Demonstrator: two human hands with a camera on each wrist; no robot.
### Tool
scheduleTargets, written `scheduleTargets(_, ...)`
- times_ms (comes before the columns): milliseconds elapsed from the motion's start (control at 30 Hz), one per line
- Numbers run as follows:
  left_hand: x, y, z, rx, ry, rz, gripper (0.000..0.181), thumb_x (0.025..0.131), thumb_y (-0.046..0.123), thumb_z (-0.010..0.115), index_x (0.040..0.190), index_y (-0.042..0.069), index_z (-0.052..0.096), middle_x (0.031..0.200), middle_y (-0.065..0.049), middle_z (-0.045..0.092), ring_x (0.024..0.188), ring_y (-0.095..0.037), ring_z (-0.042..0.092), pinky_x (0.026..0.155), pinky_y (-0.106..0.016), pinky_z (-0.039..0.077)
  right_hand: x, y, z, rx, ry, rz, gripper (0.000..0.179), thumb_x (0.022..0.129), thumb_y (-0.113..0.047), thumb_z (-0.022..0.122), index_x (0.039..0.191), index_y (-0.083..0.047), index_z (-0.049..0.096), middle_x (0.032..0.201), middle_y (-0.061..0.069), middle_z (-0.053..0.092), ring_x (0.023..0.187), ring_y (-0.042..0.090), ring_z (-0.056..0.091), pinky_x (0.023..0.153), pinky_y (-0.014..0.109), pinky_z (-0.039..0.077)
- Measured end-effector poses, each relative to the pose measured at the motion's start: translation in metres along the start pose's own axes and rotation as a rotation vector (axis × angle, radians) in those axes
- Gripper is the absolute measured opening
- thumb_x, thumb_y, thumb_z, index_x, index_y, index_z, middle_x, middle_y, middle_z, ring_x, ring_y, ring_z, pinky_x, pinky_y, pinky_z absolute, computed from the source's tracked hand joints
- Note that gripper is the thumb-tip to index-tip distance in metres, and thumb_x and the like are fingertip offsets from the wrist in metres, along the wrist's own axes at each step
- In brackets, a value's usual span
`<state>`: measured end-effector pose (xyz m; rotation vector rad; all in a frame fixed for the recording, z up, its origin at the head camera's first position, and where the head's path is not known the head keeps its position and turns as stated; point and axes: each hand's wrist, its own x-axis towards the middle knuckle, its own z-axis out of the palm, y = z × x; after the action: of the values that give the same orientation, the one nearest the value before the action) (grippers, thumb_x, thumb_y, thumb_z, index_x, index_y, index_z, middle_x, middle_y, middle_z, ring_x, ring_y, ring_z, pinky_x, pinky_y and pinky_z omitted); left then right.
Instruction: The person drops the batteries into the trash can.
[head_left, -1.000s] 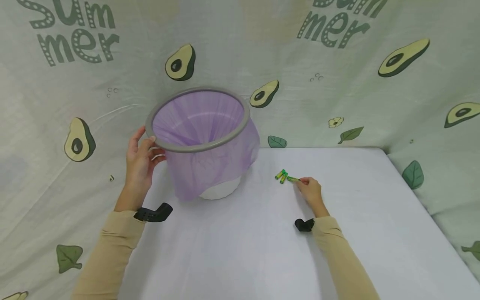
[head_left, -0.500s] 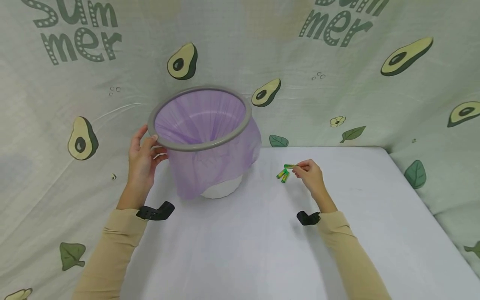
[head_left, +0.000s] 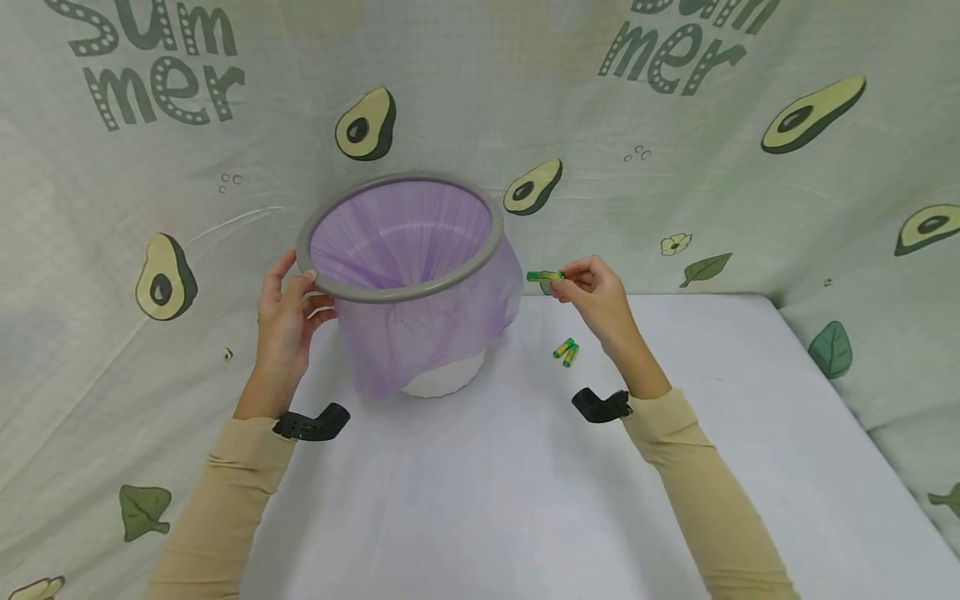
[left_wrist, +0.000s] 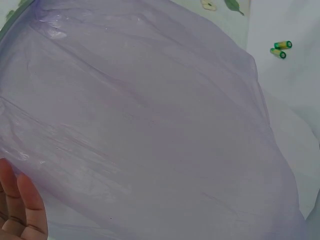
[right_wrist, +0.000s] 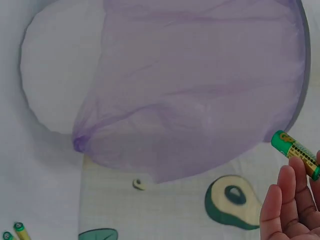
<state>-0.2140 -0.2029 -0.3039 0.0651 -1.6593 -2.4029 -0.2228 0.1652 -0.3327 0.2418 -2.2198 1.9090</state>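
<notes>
A trash can with a grey rim (head_left: pixel 397 296) stands on the white table, lined with a purple trash bag (head_left: pixel 420 333) that hangs over its outside. My left hand (head_left: pixel 283 325) holds the rim at the left, thumb on top; in the left wrist view only some of its fingers (left_wrist: pixel 32 210) show. My right hand (head_left: pixel 600 304) pinches a green and yellow battery (head_left: pixel 544 276) in the air, right of the can and just below rim height. The same battery (right_wrist: pixel 296 152) shows in the right wrist view near the fingertips. Below, two similar batteries (head_left: pixel 566 351) lie close together on the table.
The white tabletop (head_left: pixel 465 500) stretches in front and to the right, its back edge against a hanging cloth (head_left: pixel 450 83) printed with avocados and leaves. Black wrist cameras (head_left: pixel 311 423) sit at both cuffs.
My right hand has lifted one battery from beside the other two and carried it up and left, toward the can. The left hand keeps its place on the rim.
</notes>
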Motion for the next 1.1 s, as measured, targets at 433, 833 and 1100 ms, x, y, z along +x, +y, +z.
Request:
scheduleTargets(433, -0.001, 0.0, 0.001, 0.004, -0.012, 0.008, 0.054, 0.091, 0.017, 0.059, 0.139, 0.019, 0.034, 0.076, 0.001, 0.062, 0.06, -0.013, 0.06, 0.058, -0.022, 0.052, 0.009, -0.056, 0.028, 0.093, -0.051, -0.116, 0.016, 0.089, -0.008, 0.06, 0.101, -0.003, 0.051, 0.086, -0.001, 0.062, 0.079, 0.009, 0.064, 0.073, 0.021, 0.052)
scheduleTargets(833, 0.0, 0.0, 0.002, 0.009, -0.011, 0.014, 0.053, 0.091, 0.017, 0.059, 0.138, 0.019, 0.036, 0.075, 0.001, 0.062, 0.06, -0.013, 0.059, 0.058, -0.023, 0.052, 0.022, -0.068, 0.063, -0.004, -0.098, -0.211, 0.021, 0.086, -0.004, 0.061, 0.104, 0.004, 0.052, 0.093, 0.008, 0.06, 0.082, 0.01, 0.058, 0.075, 0.018, 0.049)
scheduleTargets(1100, -0.002, 0.001, 0.002, 0.023, -0.006, 0.013, 0.052, 0.091, 0.018, 0.057, 0.138, 0.019, 0.035, 0.075, 0.001, 0.062, 0.061, -0.013, 0.059, 0.058, -0.022, 0.053, 0.033, -0.073, 0.074, -0.073, -0.08, -0.254, 0.019, 0.086, -0.005, 0.061, 0.101, 0.003, 0.052, 0.094, 0.013, 0.061, 0.082, 0.011, 0.056, 0.074, 0.019, 0.047)
